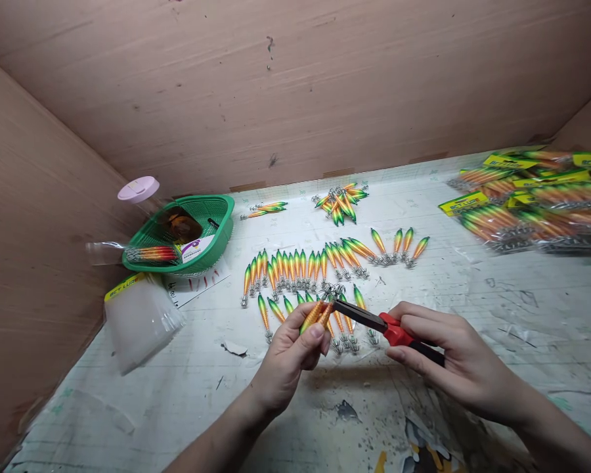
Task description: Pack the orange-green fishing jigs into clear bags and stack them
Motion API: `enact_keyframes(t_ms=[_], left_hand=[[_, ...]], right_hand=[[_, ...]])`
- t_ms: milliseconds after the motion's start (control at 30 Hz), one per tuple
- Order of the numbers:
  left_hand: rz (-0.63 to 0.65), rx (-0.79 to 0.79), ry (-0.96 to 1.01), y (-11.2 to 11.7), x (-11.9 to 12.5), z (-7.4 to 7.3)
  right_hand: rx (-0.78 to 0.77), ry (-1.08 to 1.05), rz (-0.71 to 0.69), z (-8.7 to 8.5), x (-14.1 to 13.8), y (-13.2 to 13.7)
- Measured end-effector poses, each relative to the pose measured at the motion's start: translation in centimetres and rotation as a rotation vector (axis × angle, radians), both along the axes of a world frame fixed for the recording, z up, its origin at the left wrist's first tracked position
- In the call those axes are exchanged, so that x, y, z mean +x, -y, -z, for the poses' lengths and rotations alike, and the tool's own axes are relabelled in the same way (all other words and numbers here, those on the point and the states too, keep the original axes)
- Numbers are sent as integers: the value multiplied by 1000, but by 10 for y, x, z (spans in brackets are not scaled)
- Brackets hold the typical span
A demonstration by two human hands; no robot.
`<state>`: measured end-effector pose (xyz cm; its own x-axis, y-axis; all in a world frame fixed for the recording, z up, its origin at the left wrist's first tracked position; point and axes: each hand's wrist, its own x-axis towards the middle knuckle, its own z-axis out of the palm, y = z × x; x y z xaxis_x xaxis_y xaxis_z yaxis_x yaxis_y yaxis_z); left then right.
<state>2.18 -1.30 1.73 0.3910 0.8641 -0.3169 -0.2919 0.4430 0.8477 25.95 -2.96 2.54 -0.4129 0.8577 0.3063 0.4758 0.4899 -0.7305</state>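
Note:
My left hand (288, 358) is closed round a green, yellow and orange squid-jig lure (313, 315), held tilted with its hook end up. My right hand (456, 358) grips red-handled pliers (374, 322), whose tip meets the lure's hooks just above my left fingers. Both hands hover over the near part of a white table (522, 309). Beyond them, several matching loose lures (305, 266) lie in rows, hooks toward me.
A green basket (187, 230) with a packed lure and a card sits at the left, next to a pink lid (138, 189). Empty clear bags (138, 318) lie below it. A small pile of lures (342, 200) is at the back. Bagged lures (536, 197) are stacked at the right. Brown walls surround the table.

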Motion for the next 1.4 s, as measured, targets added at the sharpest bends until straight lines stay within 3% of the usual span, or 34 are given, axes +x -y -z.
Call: enact_keyframes(t_ms=[300,500,667,800,867,933,1000,1100,1167,1200,1333,1400], left_hand=[[60,-1,-8,-7,-9,-4],[134,-126,253,-10,-11,-9],[206,-214,455,-8,-11,-6],[189,-229,571,-6,-10,-8],[175,-225,585,-6,-10,-9],[170,-218,563,-5,-10,-11],[175,-219,508,-5,-9,-13],[204,-183,327,-7,-3,-15],[310,-12,74,-13,8,-17],[382,147,-101,-17,15,-17],[678,1026,-897,-46,57,-11],[783,1297,-1096,-63,79,-3]], right_hand=[[73,12,-1,5,-3,1],[65,-59,-6,13,-9,1],[56,-66,-21,9,-11,2],[31,-59,-15,9,6,-5],[-4,-74,89,11,21,-12],[-79,-182,292,14,37,-19],[-190,-422,479,14,48,-23],[-338,-892,479,5,56,-21],[-386,-1113,379,-3,56,-17],[-402,-1180,341,-6,55,-16],[-474,-1249,322,-9,58,-14],[-491,-1232,340,-8,61,-15]])
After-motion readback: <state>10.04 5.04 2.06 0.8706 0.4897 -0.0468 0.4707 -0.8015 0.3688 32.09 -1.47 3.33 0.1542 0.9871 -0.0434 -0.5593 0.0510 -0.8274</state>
